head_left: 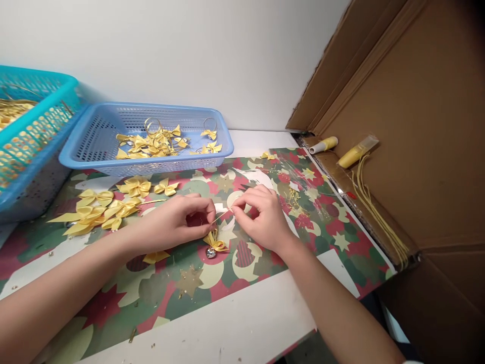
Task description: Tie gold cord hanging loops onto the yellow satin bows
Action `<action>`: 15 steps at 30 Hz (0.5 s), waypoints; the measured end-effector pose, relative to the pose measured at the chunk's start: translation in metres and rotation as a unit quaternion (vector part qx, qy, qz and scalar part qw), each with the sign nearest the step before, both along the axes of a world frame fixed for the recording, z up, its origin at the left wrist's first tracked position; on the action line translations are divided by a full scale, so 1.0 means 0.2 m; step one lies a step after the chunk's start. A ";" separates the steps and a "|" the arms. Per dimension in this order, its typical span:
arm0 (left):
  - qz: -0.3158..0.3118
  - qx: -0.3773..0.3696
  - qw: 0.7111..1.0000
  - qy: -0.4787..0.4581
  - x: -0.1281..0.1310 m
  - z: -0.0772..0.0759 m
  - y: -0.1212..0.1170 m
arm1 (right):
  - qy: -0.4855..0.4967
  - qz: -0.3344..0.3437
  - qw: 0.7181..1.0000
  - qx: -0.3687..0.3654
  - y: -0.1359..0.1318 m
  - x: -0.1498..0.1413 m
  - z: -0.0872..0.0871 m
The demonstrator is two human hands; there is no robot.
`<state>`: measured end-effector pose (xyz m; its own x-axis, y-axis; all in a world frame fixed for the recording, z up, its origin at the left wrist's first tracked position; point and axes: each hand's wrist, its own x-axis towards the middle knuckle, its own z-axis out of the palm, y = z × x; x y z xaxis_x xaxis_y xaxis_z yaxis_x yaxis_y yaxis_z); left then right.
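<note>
Over the patterned table covering (151,288), my left hand (189,217) pinches a thin gold cord (221,216), fingers closed. My right hand (261,215) grips the other end of that cord between thumb and forefinger, so it runs taut across the gap. Below my left fingertips hangs or rests a yellow ribbon bow (215,242) with a small silver bell (211,253); whether it touches the table I cannot tell. A dark pointed tool shows partly behind my right hand. Left of my left hand lies a loose group of yellow bows (100,215).
A blue plastic basket (147,163) with yellow bows stands at the back. A teal basket (38,76) sits at far left. Along the right edge, gold cords (379,222) hang by a yellow roll (358,150) near a cardboard wall (409,131). Gold cord scraps (293,199) lie right.
</note>
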<state>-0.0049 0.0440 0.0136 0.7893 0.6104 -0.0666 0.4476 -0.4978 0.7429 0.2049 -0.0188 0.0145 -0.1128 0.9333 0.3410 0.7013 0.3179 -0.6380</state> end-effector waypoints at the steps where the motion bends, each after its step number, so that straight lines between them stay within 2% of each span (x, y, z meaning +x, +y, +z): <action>1: 0.000 0.001 1.000 0.001 0.00 0.00 0.00 | 0.000 -0.003 1.000 0.004 0.00 -0.01 0.00; 7: 0.000 -0.010 1.000 0.003 0.00 -0.01 -0.02 | 0.003 -0.005 1.000 0.000 -0.02 -0.03 -0.02; 15: 0.004 -0.059 0.998 -0.018 -0.01 -0.01 -0.04 | 0.027 -0.033 0.999 0.013 -0.01 -0.03 -0.01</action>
<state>-0.0071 0.0367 0.0110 0.7879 0.6057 -0.1111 0.4237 -0.4024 0.8115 0.1992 -0.0210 0.0118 -0.0318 0.9285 0.3699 0.6859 0.2894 -0.6676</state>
